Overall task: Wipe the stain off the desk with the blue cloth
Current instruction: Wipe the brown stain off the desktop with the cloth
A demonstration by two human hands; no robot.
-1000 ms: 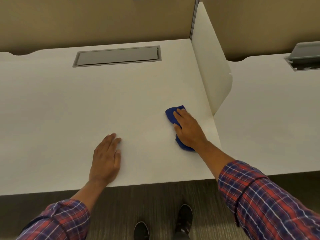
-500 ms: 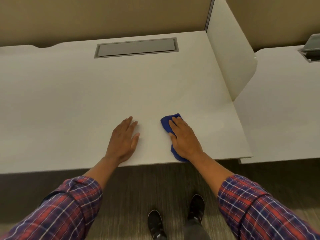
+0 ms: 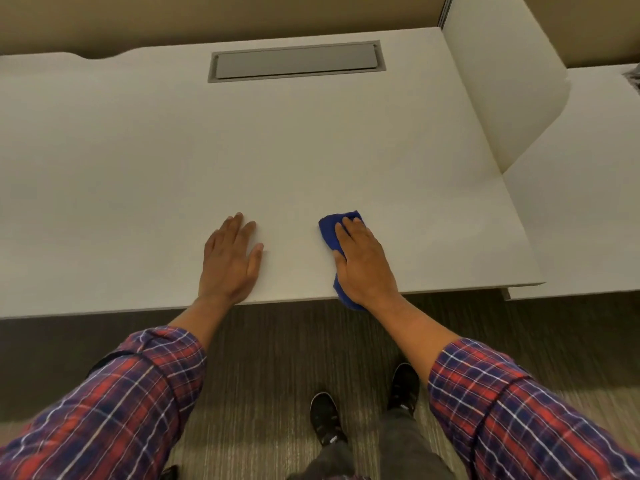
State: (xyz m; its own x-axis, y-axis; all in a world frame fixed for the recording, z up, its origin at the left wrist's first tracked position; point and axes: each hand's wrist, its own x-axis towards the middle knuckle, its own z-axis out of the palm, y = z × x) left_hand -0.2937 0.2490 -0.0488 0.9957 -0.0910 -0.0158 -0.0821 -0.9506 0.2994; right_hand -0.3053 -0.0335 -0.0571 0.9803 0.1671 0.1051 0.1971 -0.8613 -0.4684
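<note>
The blue cloth lies folded on the white desk near its front edge, with one end hanging slightly over the edge. My right hand lies flat on top of the cloth and presses it to the desk. My left hand rests palm down on the bare desk, a hand's width to the left of the cloth, fingers together and holding nothing. I see no stain on the desk surface.
A grey cable-tray lid is set into the desk at the back. A white divider panel rises along the desk's right side, with a second desk beyond it. My shoes stand on the dark carpet below.
My right hand has slid the cloth leftward and toward the front edge. The left hand stays flat on the desk. The view has shifted, so the desk sits further right.
</note>
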